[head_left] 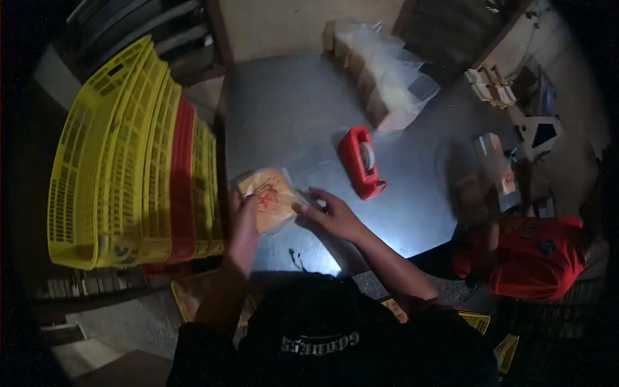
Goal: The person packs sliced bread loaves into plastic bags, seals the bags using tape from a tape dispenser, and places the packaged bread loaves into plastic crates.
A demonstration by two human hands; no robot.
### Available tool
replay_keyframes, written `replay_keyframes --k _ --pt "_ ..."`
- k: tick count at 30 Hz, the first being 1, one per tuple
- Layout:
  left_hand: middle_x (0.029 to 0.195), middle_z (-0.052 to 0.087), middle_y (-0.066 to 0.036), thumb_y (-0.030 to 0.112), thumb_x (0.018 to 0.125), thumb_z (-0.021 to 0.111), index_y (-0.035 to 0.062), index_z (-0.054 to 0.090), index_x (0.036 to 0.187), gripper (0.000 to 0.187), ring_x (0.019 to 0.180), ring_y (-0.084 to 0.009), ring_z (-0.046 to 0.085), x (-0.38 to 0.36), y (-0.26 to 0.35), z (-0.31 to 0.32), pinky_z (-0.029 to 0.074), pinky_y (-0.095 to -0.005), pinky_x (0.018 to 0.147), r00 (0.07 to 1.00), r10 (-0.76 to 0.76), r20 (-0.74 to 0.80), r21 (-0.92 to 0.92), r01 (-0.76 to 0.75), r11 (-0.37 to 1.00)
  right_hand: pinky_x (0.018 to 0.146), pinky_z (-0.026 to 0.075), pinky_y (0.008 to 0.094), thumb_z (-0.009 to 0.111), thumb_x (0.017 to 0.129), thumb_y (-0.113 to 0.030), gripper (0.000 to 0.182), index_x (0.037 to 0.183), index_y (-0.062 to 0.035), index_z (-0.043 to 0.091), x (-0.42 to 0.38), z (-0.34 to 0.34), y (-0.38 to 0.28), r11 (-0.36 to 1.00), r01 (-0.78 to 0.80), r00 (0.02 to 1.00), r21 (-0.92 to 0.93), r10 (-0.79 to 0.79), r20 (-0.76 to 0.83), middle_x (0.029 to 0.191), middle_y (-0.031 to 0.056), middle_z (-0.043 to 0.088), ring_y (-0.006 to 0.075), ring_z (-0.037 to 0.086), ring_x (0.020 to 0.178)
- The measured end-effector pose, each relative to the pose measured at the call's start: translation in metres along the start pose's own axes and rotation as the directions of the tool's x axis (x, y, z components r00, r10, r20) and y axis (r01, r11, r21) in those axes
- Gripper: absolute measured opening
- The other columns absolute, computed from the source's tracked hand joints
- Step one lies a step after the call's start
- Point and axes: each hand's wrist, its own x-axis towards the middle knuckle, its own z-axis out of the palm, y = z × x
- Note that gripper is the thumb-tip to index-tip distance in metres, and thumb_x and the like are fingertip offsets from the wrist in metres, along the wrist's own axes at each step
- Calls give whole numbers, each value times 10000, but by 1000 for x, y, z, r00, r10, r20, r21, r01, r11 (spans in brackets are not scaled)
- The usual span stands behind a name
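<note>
By the near-left corner of a metal surface [277,103], the left hand [244,222] holds a clear-wrapped tan packet [276,213]; the right hand [336,218] meets its right side, grip unclear. A red tape dispenser [356,164] sits mid-surface; wrapped packs [387,90] line up from the far edge.

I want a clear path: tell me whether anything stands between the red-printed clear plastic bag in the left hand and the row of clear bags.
Yes: a long red tape dispenser sits roughly between the printed bag and the row's near end.
</note>
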Motion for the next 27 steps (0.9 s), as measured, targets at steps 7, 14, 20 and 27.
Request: replay_keyframes --k 7,14,20,27 --pt "1307 604 -175 324 1017 525 70 478 1400 462 1161 -295 629 156 38 -7 550 -456 947 926 -306 222 -48 324 945 940 482 451 775 807 -379 678 1334 -16 553 162 -248 -77 388 -180 539 -904 -730 -420 1212 241 620 395 600 1130" --pt "1576 334 -191 337 855 773 68 349 1517 831 1463 -326 320 -3 80 130 317 -439 1169 760 527 381 587 -639 497 748 536 464 622 912 -295 234 1015 -109 719 88 -196 -224 240 230 884 -943 -456 100 934 132 719 352 688 869" --pt "1516 397 -200 390 754 853 73 304 1527 999 1426 -351 357 -57 -3 83 280 -498 1169 786 272 555 634 -611 475 633 551 442 619 854 -179 200 1037 -104 646 -45 -26 -205 247 588 768 -770 -470 435 855 126 676 316 705 752" --pt "1486 427 -177 462 764 823 78 359 1491 945 1377 -334 424 -121 -32 -13 246 -516 1171 816 366 447 824 -535 186 784 529 460 609 896 -387 407 1034 -7 647 -95 28 -137 384 675 735 -630 -270 622 867 172 692 335 704 826"
